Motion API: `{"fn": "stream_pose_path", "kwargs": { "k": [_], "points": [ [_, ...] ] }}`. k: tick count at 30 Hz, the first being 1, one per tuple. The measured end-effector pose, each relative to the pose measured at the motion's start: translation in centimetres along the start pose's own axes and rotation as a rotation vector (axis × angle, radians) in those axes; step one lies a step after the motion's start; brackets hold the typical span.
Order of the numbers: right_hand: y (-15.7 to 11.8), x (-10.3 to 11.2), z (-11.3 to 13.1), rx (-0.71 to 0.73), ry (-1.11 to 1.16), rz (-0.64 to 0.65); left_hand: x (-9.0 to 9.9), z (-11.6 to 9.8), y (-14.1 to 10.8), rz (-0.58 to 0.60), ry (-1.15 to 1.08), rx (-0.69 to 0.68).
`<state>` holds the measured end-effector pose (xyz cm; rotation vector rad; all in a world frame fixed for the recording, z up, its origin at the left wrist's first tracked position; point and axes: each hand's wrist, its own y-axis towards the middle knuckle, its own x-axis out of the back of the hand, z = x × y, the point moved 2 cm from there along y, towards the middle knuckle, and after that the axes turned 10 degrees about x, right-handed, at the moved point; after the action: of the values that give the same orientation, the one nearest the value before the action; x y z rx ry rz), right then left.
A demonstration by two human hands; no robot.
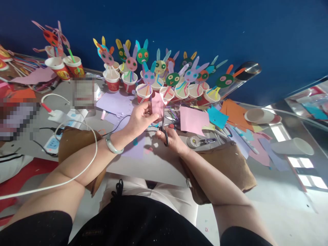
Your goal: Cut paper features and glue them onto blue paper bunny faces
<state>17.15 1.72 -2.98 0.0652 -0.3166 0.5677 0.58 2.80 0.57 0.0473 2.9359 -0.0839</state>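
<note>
My left hand (143,118) pinches a small piece of pink paper (157,105) upright over the middle of the table. Just to its right, my right hand (174,139) is closed round the handles of black-handled scissors (166,136). The scissor blades point up along the right edge of the pink paper. Whether the blades touch the paper is too small to tell. Behind the hands stand several paper cups (144,93) with coloured paper rabbit heads (149,78) on them. A larger pink sheet (194,119) lies to the right of my hands.
Purple paper (115,104) lies left of the cups. A power strip (54,143) and white cable (95,150) are at the left. Blue paper (217,117), orange sheets (234,114), a tape roll (195,141) and toppled cups (258,116) are at the right. Brown cloth (225,167) hangs over the front edge.
</note>
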Motion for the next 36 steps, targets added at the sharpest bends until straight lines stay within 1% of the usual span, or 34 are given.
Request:
{"fn": "stream_pose_path", "kwargs": {
  "k": [11,21,24,29,32,36],
  "points": [
    [0.07,-0.08,-0.64,0.034,0.032,-0.043,0.13,0.4,0.32,-0.026,-0.005,0.008],
    [0.15,-0.12,-0.72,0.023,-0.013,-0.057,0.09,0.31,0.29,-0.044,-0.031,-0.005],
    [0.14,-0.17,-0.61,0.017,-0.001,-0.043,0.05,0.23,0.21,-0.028,-0.029,0.009],
    [0.04,-0.19,-0.32,0.022,0.056,-0.007,-0.02,0.35,0.2,0.031,0.003,0.024],
    [-0.01,-0.09,-0.24,0.012,0.058,-0.006,-0.07,0.39,0.1,0.056,0.032,0.018],
    [-0.03,0.05,-0.06,0.022,0.057,-0.015,-0.2,0.46,-0.21,0.074,0.066,0.043]
  ]
}}
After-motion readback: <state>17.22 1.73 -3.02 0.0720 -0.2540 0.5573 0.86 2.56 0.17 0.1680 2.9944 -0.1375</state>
